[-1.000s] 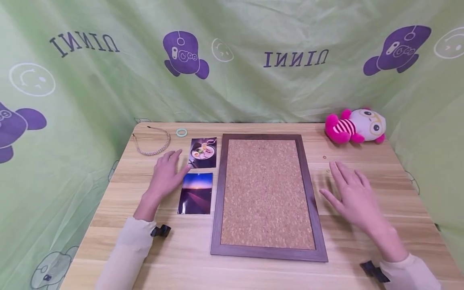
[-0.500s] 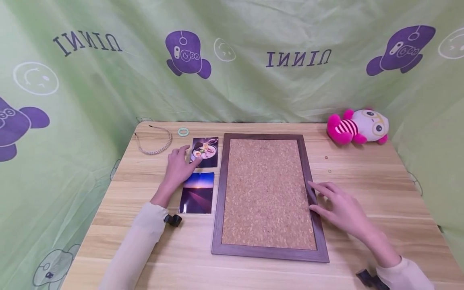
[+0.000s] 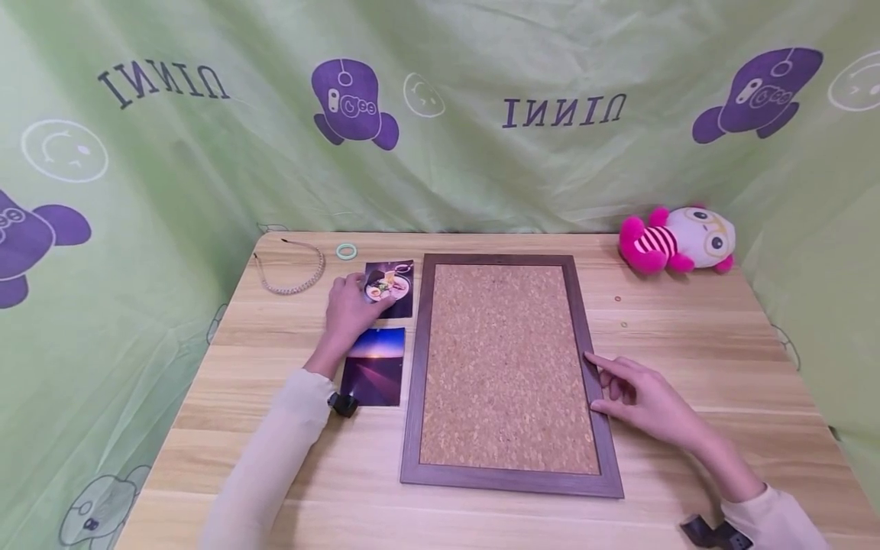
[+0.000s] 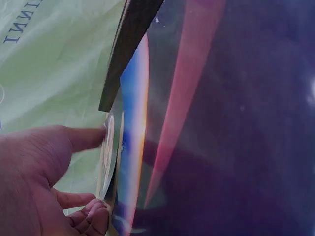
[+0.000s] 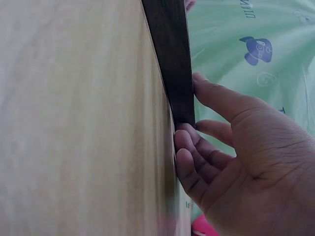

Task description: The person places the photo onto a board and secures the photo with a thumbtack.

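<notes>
We see the person's left hand (image 3: 351,312) at the left edge of the ramen photo (image 3: 404,284), with thumb and fingers spread wide apart: the thumb is over its near part and the fingers are at its left edge. We cannot tell whether the thumb tip touches the print. The photo lies flat on the wood-grain tabletop (image 3: 722,336), left of the framed corkboard (image 3: 509,367), with the sunset photo (image 3: 374,367) just on its near side.

On the right, we find the person's right hand (image 3: 642,393) on the corkboard's right frame bar; its thumb and index finger rest on top, a little apart and fairly straight, while the other fingers bend in beside the outer edge.

At the far left we see a beaded headband (image 3: 292,291) and, right of it, a mint-green ring (image 3: 347,258). Two tiny rings (image 3: 617,299) lie right of the board, and a pink-and-white plush toy (image 3: 677,241) lies on its side at the far right, in front of the green printed curtain (image 3: 467,168).
</notes>
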### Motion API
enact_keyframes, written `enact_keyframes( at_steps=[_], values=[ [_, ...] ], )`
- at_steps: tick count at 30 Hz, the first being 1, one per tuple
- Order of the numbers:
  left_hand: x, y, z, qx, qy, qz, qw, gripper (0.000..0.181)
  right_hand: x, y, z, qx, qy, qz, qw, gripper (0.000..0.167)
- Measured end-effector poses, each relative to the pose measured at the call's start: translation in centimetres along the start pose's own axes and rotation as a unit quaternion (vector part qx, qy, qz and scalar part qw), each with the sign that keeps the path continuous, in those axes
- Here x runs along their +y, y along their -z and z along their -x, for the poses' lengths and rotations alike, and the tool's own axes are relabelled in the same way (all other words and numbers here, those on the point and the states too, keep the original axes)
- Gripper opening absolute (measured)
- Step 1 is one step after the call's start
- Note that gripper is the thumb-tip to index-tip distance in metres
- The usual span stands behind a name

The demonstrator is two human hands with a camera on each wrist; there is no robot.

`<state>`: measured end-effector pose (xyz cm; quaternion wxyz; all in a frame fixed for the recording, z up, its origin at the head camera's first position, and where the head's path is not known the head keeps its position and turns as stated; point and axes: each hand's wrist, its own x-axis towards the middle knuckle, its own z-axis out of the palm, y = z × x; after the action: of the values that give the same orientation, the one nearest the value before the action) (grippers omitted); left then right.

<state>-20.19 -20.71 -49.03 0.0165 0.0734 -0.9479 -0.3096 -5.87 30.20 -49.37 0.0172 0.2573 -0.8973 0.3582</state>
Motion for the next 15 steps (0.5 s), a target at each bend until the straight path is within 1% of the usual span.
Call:
enact_keyframes(
  at_steps=[2,3,7,10,15],
  values=[
    [0.2,-0.1,-0.2,0.000,0.011,-0.012,0.9999,0.093,0.2,0.0,0.1,-0.002,-0.003,-0.009,1.0000,0.078],
    [0.4,0.0,-0.2,0.001,0.015,-0.011,0.9998,0.093,0.2,0.0,0.1,-0.003,-0.005,-0.010,0.9999,0.078],
    [0.6,0.5,-0.2,0.000,0.034,0.018,0.9993,0.094,0.2,0.1,0.1,-0.007,-0.009,-0.009,0.9999,0.077],
    [0.3,0.8,-0.2,0.002,0.031,0.035,0.9989,0.089,0.1,0.1,0.1,-0.009,-0.011,-0.006,0.9999,0.077],
    [-0.3,1.2,-0.2,0.014,0.011,0.057,0.9982,0.074,0.1,0.2,0.0,-0.009,-0.008,-0.007,0.9999,0.076]
  ],
)
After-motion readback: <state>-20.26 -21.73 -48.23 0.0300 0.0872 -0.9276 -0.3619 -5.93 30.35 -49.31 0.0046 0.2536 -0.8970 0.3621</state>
